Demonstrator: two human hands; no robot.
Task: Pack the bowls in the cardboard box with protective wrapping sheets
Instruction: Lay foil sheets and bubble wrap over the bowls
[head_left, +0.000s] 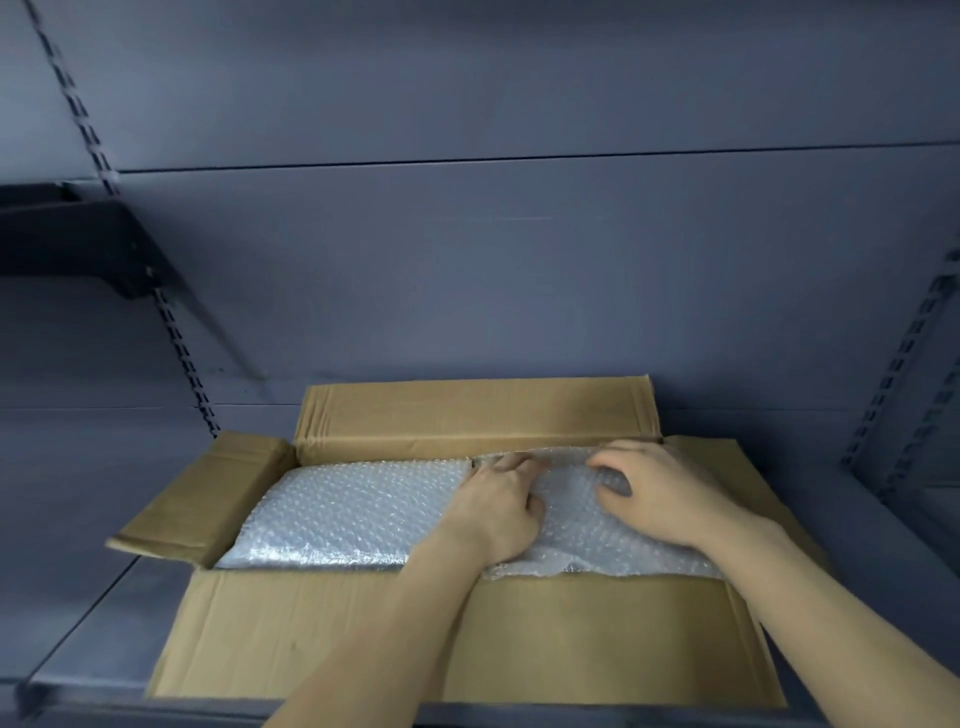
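I see a grey-blue back panel (519, 249) filling most of my view, with horizontal seams across it. 2 slotted uprights run down it, 1 left (179, 343) and 1 right (904, 364). A dark bracket (88, 244) sticks out at left. Below is a grey shelf (88, 597). Light is dim.

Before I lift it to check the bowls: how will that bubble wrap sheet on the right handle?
The bubble wrap sheet is probably floppy: it rumples under the left hand and right hand. Likely very light and a bit slippery, given its glossy film.
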